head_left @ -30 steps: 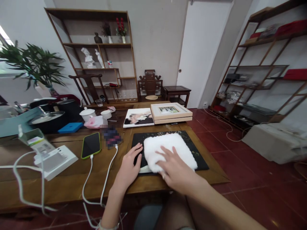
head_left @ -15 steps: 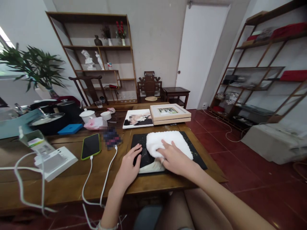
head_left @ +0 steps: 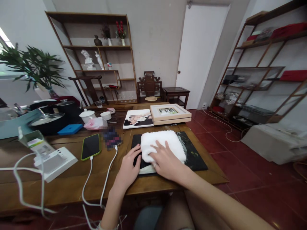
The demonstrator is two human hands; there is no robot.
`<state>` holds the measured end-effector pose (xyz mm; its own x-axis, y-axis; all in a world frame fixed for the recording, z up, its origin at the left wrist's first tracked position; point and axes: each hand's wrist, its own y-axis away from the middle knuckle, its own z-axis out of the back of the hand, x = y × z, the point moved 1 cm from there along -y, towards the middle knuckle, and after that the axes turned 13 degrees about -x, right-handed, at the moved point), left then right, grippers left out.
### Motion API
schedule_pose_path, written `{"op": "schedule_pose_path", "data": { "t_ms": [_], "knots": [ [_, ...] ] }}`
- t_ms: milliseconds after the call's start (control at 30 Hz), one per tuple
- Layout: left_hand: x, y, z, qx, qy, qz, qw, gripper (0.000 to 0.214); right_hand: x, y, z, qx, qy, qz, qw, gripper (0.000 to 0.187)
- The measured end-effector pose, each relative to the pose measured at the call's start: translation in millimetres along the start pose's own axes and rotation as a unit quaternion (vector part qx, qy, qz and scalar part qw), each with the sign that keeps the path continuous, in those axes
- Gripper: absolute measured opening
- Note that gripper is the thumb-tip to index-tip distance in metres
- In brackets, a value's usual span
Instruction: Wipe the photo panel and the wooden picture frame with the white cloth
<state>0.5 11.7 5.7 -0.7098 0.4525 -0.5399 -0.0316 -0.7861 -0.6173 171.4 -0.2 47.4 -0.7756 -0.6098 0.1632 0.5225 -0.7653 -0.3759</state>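
Note:
A dark picture panel [head_left: 194, 156] lies flat near the front edge of the wooden table [head_left: 67, 185]. A folded white fluffy cloth [head_left: 168, 140] rests on the panel's left half. My right hand [head_left: 165, 159] lies on the cloth with its fingers spread and flat, pressing down. My left hand [head_left: 128, 167] lies open on the table, fingertips on the panel's left edge beside the cloth.
Behind the panel lie a printed photo canvas [head_left: 138, 118] and two stacked light wood frames [head_left: 170, 113]. To the left are a phone in a green case [head_left: 90, 146] on a white cable [head_left: 96, 185], a white box [head_left: 51, 163], pots and cups. Shelves line the walls.
My right hand has slid the white cloth to the left across the dark panel, uncovering its right side. My left hand has stayed at the panel's left edge.

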Motion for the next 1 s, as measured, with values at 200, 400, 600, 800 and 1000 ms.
{"op": "schedule_pose_path", "data": {
  "t_ms": [200, 400, 600, 800, 1000],
  "knots": [
    [-2.1, 0.0, 1.3, 0.011, 0.001, 0.016, 1.0, 0.036, 28.5, 68.0, 23.9, 0.08, -0.08, 0.01, 0.994, 0.033],
    [0.7, 2.0, -1.3, 0.002, 0.0, 0.012, 1.0, 0.035, -4.1, 76.3, 42.7, 0.061, -0.053, -0.068, 0.994, 0.034],
    [2.8, 2.3, -2.8, -0.003, 0.004, 0.012, 1.0, 0.033, -57.7, 30.0, 36.1, 0.01, 0.049, -0.16, 0.986, 0.03],
    [-4.3, 2.9, 3.0, -0.006, 0.033, 0.028, 0.999, 0.036, -36.3, -15.4, 16.0, 0.013, 0.04, -0.111, 0.993, 0.031],
    [-3.5, 1.1, 10.9, -0.089, 0.135, 0.065, 0.985, 0.044, 23.0, -9.2, 3.2, 0.017, -0.051, 0.032, 0.998, 0.031]
  ]
}}
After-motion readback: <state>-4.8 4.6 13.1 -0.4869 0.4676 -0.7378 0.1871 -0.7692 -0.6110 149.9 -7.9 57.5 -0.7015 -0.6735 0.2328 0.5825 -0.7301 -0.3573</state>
